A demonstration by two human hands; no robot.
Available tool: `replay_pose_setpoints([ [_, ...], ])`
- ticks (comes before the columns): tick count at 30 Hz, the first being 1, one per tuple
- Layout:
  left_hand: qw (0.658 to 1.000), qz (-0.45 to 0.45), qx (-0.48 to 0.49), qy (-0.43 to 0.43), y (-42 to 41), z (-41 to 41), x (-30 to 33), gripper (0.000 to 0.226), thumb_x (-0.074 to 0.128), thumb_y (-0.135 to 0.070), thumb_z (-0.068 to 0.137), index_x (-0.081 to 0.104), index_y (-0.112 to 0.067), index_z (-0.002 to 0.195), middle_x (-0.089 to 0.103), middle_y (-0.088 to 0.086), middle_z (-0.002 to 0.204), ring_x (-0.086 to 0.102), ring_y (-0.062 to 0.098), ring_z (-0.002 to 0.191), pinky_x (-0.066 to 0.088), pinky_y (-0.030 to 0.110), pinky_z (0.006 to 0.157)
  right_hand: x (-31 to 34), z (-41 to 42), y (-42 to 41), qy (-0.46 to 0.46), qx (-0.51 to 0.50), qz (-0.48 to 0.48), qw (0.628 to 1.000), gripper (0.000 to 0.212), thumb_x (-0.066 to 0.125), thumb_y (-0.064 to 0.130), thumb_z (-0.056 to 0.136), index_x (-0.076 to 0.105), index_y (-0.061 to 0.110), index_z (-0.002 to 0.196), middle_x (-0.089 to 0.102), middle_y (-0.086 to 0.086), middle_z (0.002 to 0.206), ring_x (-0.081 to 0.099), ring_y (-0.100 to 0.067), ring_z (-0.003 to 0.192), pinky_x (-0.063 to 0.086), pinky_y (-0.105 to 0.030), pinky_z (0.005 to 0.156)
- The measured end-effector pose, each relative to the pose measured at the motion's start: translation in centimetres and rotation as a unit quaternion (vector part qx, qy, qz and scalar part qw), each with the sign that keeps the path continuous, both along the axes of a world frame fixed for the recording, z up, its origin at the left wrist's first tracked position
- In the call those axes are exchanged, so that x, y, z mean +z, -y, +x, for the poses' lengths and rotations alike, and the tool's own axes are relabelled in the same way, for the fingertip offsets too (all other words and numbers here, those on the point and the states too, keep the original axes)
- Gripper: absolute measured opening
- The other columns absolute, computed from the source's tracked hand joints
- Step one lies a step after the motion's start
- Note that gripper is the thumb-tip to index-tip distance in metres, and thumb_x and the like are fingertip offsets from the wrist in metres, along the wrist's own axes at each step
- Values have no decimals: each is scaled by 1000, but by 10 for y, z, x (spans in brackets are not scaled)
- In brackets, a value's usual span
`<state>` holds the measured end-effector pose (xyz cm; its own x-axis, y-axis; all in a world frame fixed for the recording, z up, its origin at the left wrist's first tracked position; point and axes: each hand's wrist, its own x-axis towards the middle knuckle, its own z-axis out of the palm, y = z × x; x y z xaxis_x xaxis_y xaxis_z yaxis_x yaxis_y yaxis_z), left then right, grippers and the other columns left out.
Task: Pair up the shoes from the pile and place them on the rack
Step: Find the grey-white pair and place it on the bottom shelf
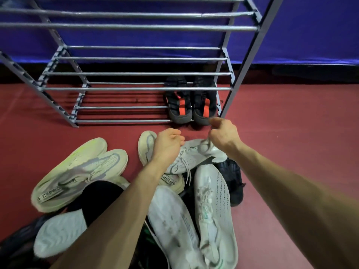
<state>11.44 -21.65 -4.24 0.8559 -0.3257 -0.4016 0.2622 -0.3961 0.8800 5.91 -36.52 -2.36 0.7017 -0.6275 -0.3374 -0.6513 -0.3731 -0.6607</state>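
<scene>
1. Atop the shoe pile (174, 200), a white sneaker (194, 158) lies on its side; right hand (221, 133) pinches its lace (208, 139), fingers curled, lace pulled up.
2. Left hand (168, 144) hangs over the sneaker's lace area with fingers curled; whether it grips anything I cannot tell.
3. Cream sneakers (77, 171) lie left, a white pair (194, 220) nearer, dark shoes underneath.
4. Grey rack (136, 88) stands beyond on the red floor (291, 133); black-and-orange pair (192, 103) on its bottom tier, right end.
5. Both forearms reach forward from below.
</scene>
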Motion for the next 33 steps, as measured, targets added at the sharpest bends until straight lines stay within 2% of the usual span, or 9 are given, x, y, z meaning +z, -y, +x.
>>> replay_pose_setpoints([
  [4, 999, -24, 33, 27, -35, -33, 5, 30, 40, 7, 89, 64, -2, 105, 71, 12, 88, 67, 19, 75, 56, 28, 72, -3, -32, -17, 29, 5, -3, 1000, 49, 47, 0, 84, 64, 17, 128, 67, 0, 126, 61, -16, 118, 42, -23, 105],
  [8, 998, -20, 50, 17, -69, -62, 4, 29, 40, 9, 89, 65, -1, 100, 70, 12, 84, 66, 15, 66, 51, 12, 52, -5, -65, -35, 4, 41, -35, 999, 44, 50, 1, 83, 70, 17, 119, 68, 2, 108, 62, -16, 98, 48, -16, 79],
  [11, 1000, -3, 14, 7, -90, -82, 3, 28, 39, 10, 90, 63, 4, 103, 68, 11, 79, 64, 13, 65, 54, 15, 59, -2, -86, -49, -3, 59, -31, 998, 45, 48, -3, 83, 69, 11, 120, 70, -2, 113, 64, -18, 106, 50, -26, 94],
  [13, 999, 23, -18, 20, -100, -90, 4, 28, 40, 7, 90, 64, 3, 105, 69, 12, 84, 63, 15, 68, 55, 26, 68, -2, -97, -55, -23, 65, -33, 997, 45, 44, -5, 82, 70, 10, 117, 67, 0, 109, 64, -17, 101, 52, -29, 91],
  [17, 996, 64, -51, 45, -116, -99, 15, 29, 40, 0, 91, 64, -4, 105, 70, 11, 89, 64, 14, 66, 54, 24, 63, 12, -114, -64, -79, 31, 40, 996, 37, 41, -6, 89, 67, -1, 115, 64, -9, 112, 66, -27, 101, 56, -42, 92],
  [21, 990, 99, -86, 53, -124, -108, 20, 21, 42, -7, 84, 56, -13, 99, 70, 14, 98, 67, 27, 83, 57, 48, 85, 39, -107, -67, -102, 49, 41, 993, 30, 42, -5, 91, 63, -9, 112, 64, -14, 103, 69, -32, 100, 56, -46, 90],
  [26, 979, 145, -135, 51, -131, -116, 17, 43, 45, -12, 87, 52, -6, 129, 64, 16, 121, 64, 32, 109, 53, 44, 95, 60, -82, -71, -65, 37, 99, 992, 30, 41, -9, 93, 58, -8, 117, 59, -16, 108, 62, -26, 95, 59, -35, 79],
  [30, 975, 157, -142, 61, -144, -114, 13, 45, 44, -14, 84, 52, -7, 128, 65, 17, 120, 63, 31, 112, 52, 44, 97, 59, -65, -72, -74, 54, 122, 988, 31, 42, -7, 95, 56, -6, 123, 59, -14, 108, 63, -25, 94, 58, -35, 83],
  [33, 971, 177, -140, 79, -153, -111, 11, 35, 43, -12, 81, 59, -3, 111, 71, 17, 103, 66, 33, 100, 53, 46, 92, 54, -54, -73, -72, 64, 111, 989, 30, 44, -2, 97, 57, -6, 124, 62, -20, 115, 64, -31, 104, 58, -36, 79],
])
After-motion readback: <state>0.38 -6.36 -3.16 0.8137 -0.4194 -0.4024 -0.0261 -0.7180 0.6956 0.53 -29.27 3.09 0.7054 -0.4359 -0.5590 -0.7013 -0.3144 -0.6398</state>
